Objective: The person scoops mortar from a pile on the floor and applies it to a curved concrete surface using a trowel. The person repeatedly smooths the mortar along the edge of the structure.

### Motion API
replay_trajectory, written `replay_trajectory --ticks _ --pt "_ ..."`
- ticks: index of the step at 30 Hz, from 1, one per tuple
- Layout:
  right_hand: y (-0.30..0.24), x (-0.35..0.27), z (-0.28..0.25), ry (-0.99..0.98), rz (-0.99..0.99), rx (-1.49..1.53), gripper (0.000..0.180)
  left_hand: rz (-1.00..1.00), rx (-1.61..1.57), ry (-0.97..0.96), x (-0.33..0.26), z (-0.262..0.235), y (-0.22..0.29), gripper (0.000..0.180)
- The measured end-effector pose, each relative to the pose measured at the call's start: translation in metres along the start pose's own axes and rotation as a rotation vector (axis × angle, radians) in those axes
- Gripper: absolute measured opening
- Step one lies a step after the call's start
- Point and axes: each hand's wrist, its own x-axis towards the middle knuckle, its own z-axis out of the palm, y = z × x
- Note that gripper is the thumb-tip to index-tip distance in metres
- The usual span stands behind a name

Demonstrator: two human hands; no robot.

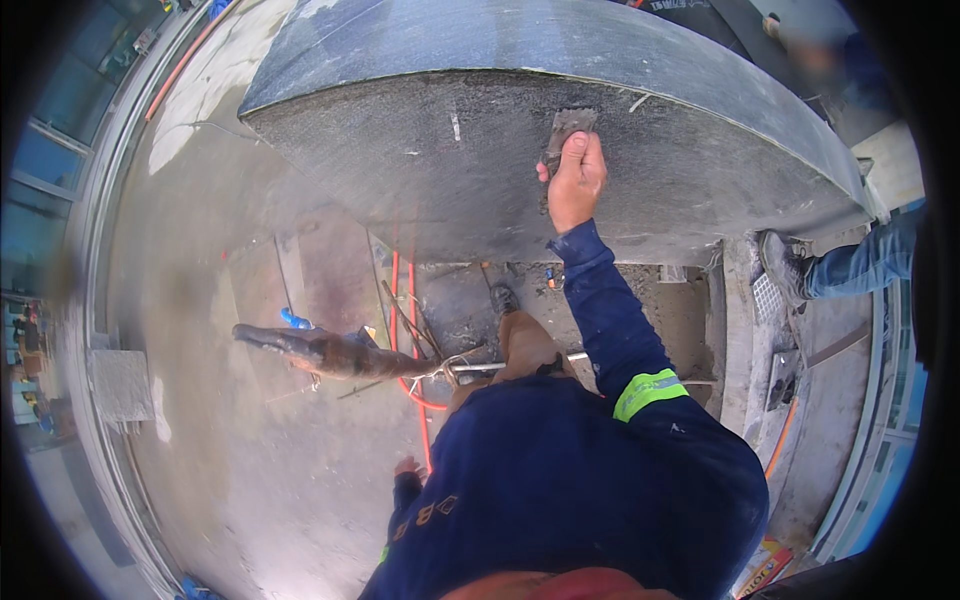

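Observation:
My right hand (577, 185) is raised against the dark grey side face of a large stone slab (430, 165). Its fingers and thumb are closed round a flat grey scraper (573, 122), whose wide end lies at the stone near the upper edge. Below the slab's edge the face looks rough and dull, with a short white mark (455, 126) to the left of the hand. My left hand (409, 468) hangs low beside my body, apart from the slab. Only part of it shows; its fingers look loose, with nothing seen in them.
Orange hoses (421, 350) run across the floor by my legs. A blue fitting (295, 319) lies near my left leg. At right, another person's leg in jeans (865, 265) stands on a ledge beside a white grate (768, 298). A grey block (122, 386) sits far left.

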Motion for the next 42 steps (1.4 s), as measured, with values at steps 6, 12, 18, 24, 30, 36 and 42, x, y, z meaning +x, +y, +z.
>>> replay_trajectory --ticks 6,12,18,24,30,36,42 --pt "-0.021 0.007 -0.004 -0.511 0.603 1.084 0.038 -0.030 0.017 0.019 -0.016 -0.013 -0.003 0.042" --pt "-0.033 0.000 -0.018 -0.627 0.655 1.317 0.045 -0.048 0.024 0.025 -0.020 -0.018 -0.001 0.043" --pt "-0.044 -0.001 -0.049 -0.466 0.390 0.936 0.039 -0.048 0.027 0.011 -0.014 -0.009 0.012 0.043" --pt "-0.039 0.009 -0.054 0.074 -0.342 -0.345 0.034 -0.045 0.038 0.000 -0.009 -0.001 0.020 0.044" --pt "-0.058 0.031 -0.029 0.170 -0.517 -0.805 0.037 -0.041 0.050 0.008 -0.011 -0.014 0.028 0.044" --pt "-0.082 0.023 -0.034 0.059 -0.411 -1.032 0.038 -0.053 0.024 0.000 -0.008 -0.011 0.030 0.044" --pt "-0.137 0.017 -0.072 -0.303 -0.462 -1.209 0.045 -0.108 -0.062 -0.015 0.005 0.013 0.028 0.045"
